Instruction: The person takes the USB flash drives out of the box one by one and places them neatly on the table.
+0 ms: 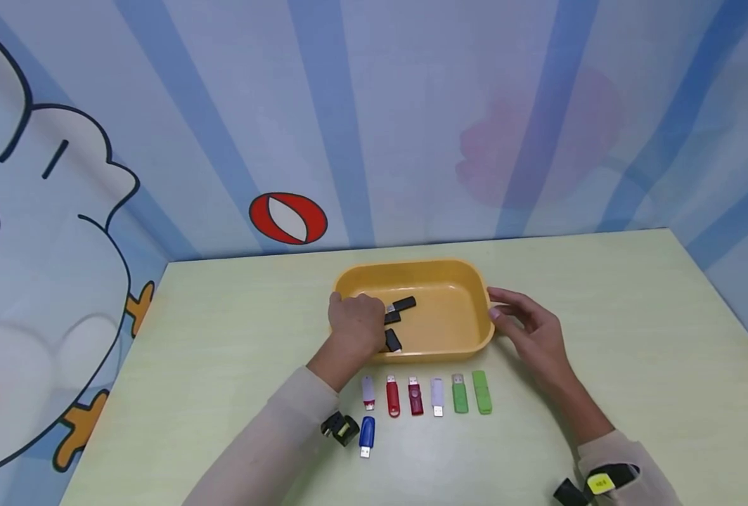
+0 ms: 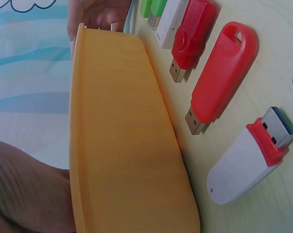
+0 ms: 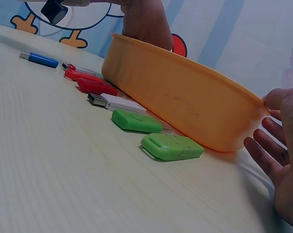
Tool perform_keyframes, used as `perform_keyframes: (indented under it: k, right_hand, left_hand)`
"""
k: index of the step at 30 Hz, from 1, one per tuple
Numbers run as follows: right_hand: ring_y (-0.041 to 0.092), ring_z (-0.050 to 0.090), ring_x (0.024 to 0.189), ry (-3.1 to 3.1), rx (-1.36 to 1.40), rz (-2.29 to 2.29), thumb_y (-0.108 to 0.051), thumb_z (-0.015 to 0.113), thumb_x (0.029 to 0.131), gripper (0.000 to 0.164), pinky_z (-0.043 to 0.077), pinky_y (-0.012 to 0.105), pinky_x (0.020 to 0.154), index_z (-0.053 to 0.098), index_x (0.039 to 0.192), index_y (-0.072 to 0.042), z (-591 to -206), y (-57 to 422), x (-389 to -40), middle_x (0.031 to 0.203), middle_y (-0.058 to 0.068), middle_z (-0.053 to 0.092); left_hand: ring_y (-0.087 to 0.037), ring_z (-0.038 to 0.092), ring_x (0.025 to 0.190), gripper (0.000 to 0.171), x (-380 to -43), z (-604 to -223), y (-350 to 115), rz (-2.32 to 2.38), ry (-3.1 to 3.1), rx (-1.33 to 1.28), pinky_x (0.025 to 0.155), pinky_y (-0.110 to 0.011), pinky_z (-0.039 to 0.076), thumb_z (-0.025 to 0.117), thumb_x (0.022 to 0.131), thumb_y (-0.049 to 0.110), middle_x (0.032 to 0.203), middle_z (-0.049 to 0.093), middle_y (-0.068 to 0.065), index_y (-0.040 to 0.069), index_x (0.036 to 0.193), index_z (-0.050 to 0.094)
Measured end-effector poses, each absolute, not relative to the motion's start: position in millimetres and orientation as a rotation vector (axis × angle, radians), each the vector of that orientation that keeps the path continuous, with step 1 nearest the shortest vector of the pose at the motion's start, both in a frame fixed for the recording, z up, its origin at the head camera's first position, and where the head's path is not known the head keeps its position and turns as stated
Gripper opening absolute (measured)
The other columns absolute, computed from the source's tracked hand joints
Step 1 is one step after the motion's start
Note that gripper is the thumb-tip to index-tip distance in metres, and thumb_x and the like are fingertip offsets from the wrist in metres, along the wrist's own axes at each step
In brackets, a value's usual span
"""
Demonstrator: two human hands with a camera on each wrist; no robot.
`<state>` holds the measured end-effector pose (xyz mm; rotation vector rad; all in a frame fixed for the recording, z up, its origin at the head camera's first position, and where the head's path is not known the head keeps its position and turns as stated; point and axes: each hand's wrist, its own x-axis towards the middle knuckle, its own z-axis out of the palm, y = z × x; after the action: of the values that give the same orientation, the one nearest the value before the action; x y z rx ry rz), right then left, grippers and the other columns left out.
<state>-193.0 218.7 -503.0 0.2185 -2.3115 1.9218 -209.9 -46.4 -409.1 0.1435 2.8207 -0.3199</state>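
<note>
A yellow-orange plastic tray (image 1: pixel 446 313) stands on the table, with black USB sticks (image 1: pixel 404 303) near its left side. My left hand (image 1: pixel 359 325) reaches over the tray's left end; its fingertips are hidden, so whether it grips anything cannot be seen. At the opposite end, my right hand (image 1: pixel 536 336) touches the rim with thumb and finger, the other fingers loosely spread beside the tray wall (image 3: pixel 185 97). In front lie a white-and-red USB stick (image 2: pixel 243 167), two red USB sticks (image 1: pixel 393 397), a white one (image 1: pixel 437 395), and two green ones (image 1: pixel 482 392).
A blue USB stick (image 1: pixel 366 432) lies nearer than the row, close to the left wrist's camera (image 1: pixel 340 428). The pale table (image 1: pixel 235 330) ends at a blue striped backdrop (image 1: pixel 412 140) with cartoon figures behind the tray.
</note>
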Motion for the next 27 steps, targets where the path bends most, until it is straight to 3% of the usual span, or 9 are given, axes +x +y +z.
perform_keyframes:
  k: [14,22,27]
  right_hand:
    - [0.005,0.065,0.112,-2.313,0.235,1.911,-0.021,0.067,0.106,0.040,0.055,0.012,0.093,0.063,0.144,-0.006,-502.7,220.8,-194.9,0.142,0.011,0.067]
    - [0.005,0.066,0.110,-2.297,0.236,1.922,-0.019,0.067,0.106,0.040,0.056,0.013,0.093,0.063,0.144,-0.004,-504.8,225.3,-194.2,0.138,0.001,0.068]
    - [0.006,0.066,0.112,-2.297,0.220,1.923,-0.020,0.067,0.106,0.041,0.056,0.013,0.093,0.064,0.144,-0.006,-504.9,224.3,-194.9,0.139,0.003,0.068]
  left_hand:
    - [-0.019,0.060,0.077,0.012,-211.5,-410.2,-45.9,-0.272,2.831,0.120,0.096,-0.043,0.046,0.076,0.095,0.025,0.086,0.068,-0.003,0.014,0.100,0.075]
    - [-0.020,0.060,0.079,0.045,-207.0,-407.6,-42.5,-0.242,2.868,0.133,0.094,-0.042,0.045,0.090,0.082,0.049,0.083,0.067,-0.002,0.013,0.105,0.076]
    - [-0.018,0.059,0.073,0.051,-204.5,-403.1,-41.9,-0.241,2.927,0.157,0.089,-0.040,0.043,0.091,0.077,0.058,0.073,0.063,0.000,0.013,0.093,0.074]
